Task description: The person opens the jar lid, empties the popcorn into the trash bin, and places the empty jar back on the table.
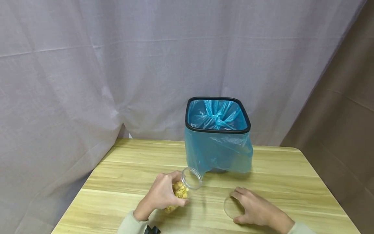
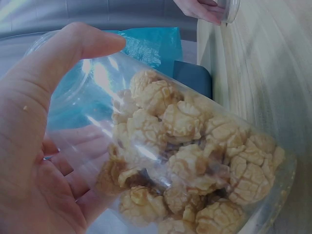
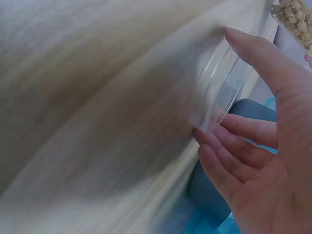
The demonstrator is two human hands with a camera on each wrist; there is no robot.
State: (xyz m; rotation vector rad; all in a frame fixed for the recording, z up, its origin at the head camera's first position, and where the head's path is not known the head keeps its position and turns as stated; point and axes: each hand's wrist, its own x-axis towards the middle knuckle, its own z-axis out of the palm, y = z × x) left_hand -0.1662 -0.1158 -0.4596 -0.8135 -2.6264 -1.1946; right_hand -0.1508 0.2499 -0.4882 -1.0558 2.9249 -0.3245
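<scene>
My left hand (image 1: 164,192) grips a clear plastic jar (image 1: 192,178) by its side, the thumb and fingers on either side of it. The jar leans over with its uncovered mouth toward the bin. Golden caramel popcorn (image 2: 180,146) fills its lower part, seen closely in the left wrist view. My right hand (image 1: 255,208) holds a round transparent lid (image 1: 230,208) by its edge, low over the table, between thumb and fingertips. In the right wrist view the lid (image 3: 222,87) stands edge-on near the wood surface.
A bin with a black rim (image 1: 217,131) and a blue plastic bag (image 1: 217,151) stands at the back of the wood-grain table (image 1: 140,162). Grey curtain (image 1: 146,65) hangs behind and at the left; a brownish curtain (image 1: 339,130) is at the right.
</scene>
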